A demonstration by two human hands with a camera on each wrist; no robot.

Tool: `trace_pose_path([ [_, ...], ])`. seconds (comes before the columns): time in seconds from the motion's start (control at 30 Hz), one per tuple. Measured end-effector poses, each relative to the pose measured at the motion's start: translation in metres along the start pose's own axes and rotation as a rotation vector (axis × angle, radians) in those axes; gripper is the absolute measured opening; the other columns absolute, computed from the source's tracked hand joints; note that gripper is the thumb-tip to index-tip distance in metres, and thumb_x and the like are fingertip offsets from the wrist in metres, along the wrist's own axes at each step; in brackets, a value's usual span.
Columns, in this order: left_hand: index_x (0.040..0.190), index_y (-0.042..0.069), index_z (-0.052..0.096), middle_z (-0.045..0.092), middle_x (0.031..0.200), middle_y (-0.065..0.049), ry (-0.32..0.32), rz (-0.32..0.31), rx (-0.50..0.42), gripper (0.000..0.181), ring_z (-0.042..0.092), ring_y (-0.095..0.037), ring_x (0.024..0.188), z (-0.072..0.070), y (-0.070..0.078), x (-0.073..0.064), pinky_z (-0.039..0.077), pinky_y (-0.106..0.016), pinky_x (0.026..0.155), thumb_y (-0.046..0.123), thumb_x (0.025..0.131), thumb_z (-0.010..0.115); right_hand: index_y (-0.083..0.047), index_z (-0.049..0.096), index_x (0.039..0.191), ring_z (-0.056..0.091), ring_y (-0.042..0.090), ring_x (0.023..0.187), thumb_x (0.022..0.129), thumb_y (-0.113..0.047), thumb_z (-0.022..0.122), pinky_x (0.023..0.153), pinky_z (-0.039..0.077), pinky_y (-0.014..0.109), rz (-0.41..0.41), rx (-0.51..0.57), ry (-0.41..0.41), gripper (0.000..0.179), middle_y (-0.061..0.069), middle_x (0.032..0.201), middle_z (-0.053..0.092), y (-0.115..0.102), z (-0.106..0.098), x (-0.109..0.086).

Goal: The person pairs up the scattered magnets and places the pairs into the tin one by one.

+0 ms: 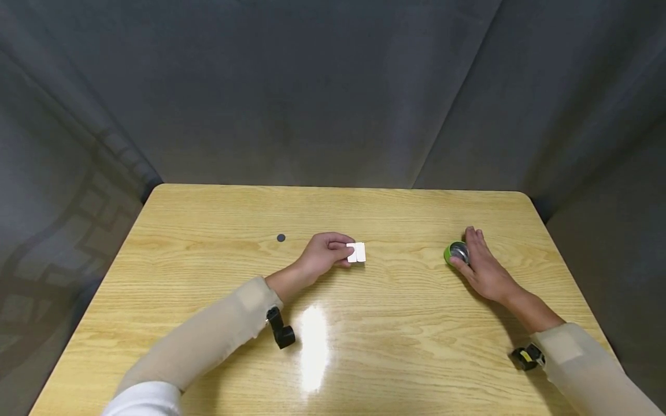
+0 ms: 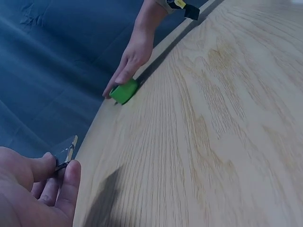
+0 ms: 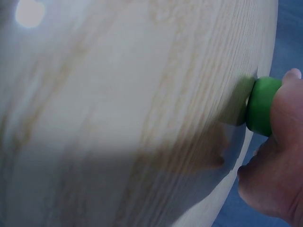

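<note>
My left hand point(image 1: 329, 254) pinches a small white two-panel piece point(image 1: 360, 252) with a line down its middle, holding it over the middle of the table. In the left wrist view this piece appears edge-on, thin and shiny, between thumb and fingertips; its exact kind is unclear. On the right, my right hand point(image 1: 486, 268) lies along the side of a small green cup point(image 1: 458, 253) with a metallic inside. Its fingers are extended past the cup, and the thumb is at the near side. The right wrist view shows the green cup point(image 3: 262, 105) partly hidden by the hand.
A small dark round disc point(image 1: 281, 237) lies on the wooden table point(image 1: 395, 323), left of my left hand. Grey curtains point(image 1: 291, 92) stand behind the table and at both sides. Each forearm wears a sleeve with a small black camera point(image 1: 281, 329).
</note>
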State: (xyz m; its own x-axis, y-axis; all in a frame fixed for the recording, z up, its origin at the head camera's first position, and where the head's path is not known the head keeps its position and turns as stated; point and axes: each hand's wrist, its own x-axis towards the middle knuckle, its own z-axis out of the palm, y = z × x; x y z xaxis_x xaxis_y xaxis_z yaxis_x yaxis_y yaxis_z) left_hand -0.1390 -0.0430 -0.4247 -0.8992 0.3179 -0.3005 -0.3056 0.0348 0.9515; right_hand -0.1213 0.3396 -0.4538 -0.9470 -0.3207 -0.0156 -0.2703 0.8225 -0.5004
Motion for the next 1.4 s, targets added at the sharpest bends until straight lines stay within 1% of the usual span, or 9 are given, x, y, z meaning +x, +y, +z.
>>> trace_pose_path([
  [0.23, 0.126, -0.013, 0.062, 0.070, 0.113, -0.025, -0.029, 0.021, -0.012, 0.028, 0.068, -0.013, 0.076, 0.014, -0.002, 0.009, 0.060, -0.035, 0.081, -0.003, 0.100, 0.062, 0.017, -0.001, 0.155, -0.004, 0.055, 0.149, 0.110, -0.036, 0.045, 0.119, 0.006, 0.064, -0.004, 0.003, 0.000, 0.083, 0.044, 0.158, 0.001, -0.001, 0.000, 0.000],
  [0.43, 0.124, -0.012, 0.063, 0.070, 0.112, -0.025, -0.021, 0.016, -0.035, 0.027, 0.068, -0.014, 0.076, 0.025, -0.002, 0.016, 0.060, -0.032, 0.080, -0.003, 0.099, 0.063, 0.015, -0.002, 0.155, -0.006, 0.053, 0.150, 0.110, -0.037, 0.045, 0.119, 0.006, 0.064, 0.002, 0.004, -0.006, 0.083, 0.043, 0.159, 0.000, 0.000, 0.001, 0.000],
  [0.73, 0.124, -0.011, 0.064, 0.070, 0.114, -0.024, -0.019, 0.002, -0.052, 0.028, 0.067, -0.014, 0.080, 0.045, 0.002, 0.029, 0.060, -0.036, 0.084, -0.001, 0.098, 0.065, 0.015, -0.001, 0.156, -0.005, 0.053, 0.150, 0.110, -0.037, 0.046, 0.119, 0.007, 0.065, 0.005, 0.000, -0.003, 0.084, 0.043, 0.159, 0.001, 0.000, 0.003, 0.001],
  [0.93, 0.123, -0.010, 0.065, 0.071, 0.111, -0.022, -0.027, 0.000, -0.047, 0.026, 0.067, -0.014, 0.079, 0.055, 0.007, 0.036, 0.057, -0.045, 0.091, -0.001, 0.098, 0.065, 0.015, -0.001, 0.155, -0.005, 0.054, 0.150, 0.110, -0.037, 0.046, 0.118, 0.007, 0.065, 0.000, 0.003, -0.005, 0.084, 0.043, 0.159, 0.000, 0.000, 0.003, 0.001],
  [0.97, 0.122, -0.010, 0.066, 0.071, 0.110, -0.021, -0.025, 0.005, -0.043, 0.026, 0.067, -0.015, 0.079, 0.057, 0.007, 0.038, 0.057, -0.046, 0.091, -0.001, 0.098, 0.065, 0.015, -0.001, 0.155, -0.005, 0.054, 0.150, 0.110, -0.037, 0.046, 0.118, 0.007, 0.065, -0.001, 0.003, -0.006, 0.084, 0.043, 0.159, 0.000, 0.000, 0.003, 0.001],
  [1.1, 0.121, -0.010, 0.067, 0.071, 0.111, -0.023, -0.018, 0.015, -0.041, 0.025, 0.071, -0.031, 0.090, 0.065, 0.011, 0.043, 0.057, -0.047, 0.091, -0.001, 0.098, 0.066, 0.015, -0.001, 0.155, -0.005, 0.054, 0.150, 0.110, -0.037, 0.046, 0.118, 0.007, 0.066, 0.000, 0.001, -0.009, 0.084, 0.043, 0.159, 0.001, -0.001, 0.002, 0.001],
  [1.2, 0.120, -0.010, 0.067, 0.071, 0.112, -0.024, -0.018, 0.016, -0.044, 0.025, 0.071, -0.036, 0.096, 0.071, 0.015, 0.047, 0.056, -0.048, 0.092, -0.001, 0.097, 0.066, 0.016, 0.000, 0.155, -0.004, 0.054, 0.149, 0.110, -0.036, 0.047, 0.118, 0.007, 0.066, -0.006, 0.004, -0.002, 0.083, 0.043, 0.159, 0.001, -0.002, 0.002, 0.001],
  [1.3, 0.120, -0.010, 0.067, 0.071, 0.112, -0.024, -0.025, 0.009, -0.071, 0.025, 0.070, -0.026, 0.084, 0.078, 0.018, 0.051, 0.056, -0.049, 0.093, -0.002, 0.097, 0.066, 0.017, 0.001, 0.155, -0.004, 0.055, 0.149, 0.110, -0.037, 0.046, 0.118, 0.008, 0.066, -0.010, 0.002, 0.003, 0.083, 0.044, 0.158, 0.003, -0.002, 0.002, 0.000],
  [1.4, 0.120, -0.011, 0.067, 0.072, 0.110, -0.023, -0.031, 0.007, -0.089, 0.024, 0.065, -0.016, 0.073, 0.086, 0.021, 0.056, 0.056, -0.049, 0.093, -0.003, 0.097, 0.066, 0.017, 0.001, 0.155, -0.003, 0.055, 0.149, 0.110, -0.037, 0.046, 0.118, 0.008, 0.066, -0.010, 0.000, 0.004, 0.083, 0.044, 0.158, 0.003, -0.002, 0.002, 0.000],
])
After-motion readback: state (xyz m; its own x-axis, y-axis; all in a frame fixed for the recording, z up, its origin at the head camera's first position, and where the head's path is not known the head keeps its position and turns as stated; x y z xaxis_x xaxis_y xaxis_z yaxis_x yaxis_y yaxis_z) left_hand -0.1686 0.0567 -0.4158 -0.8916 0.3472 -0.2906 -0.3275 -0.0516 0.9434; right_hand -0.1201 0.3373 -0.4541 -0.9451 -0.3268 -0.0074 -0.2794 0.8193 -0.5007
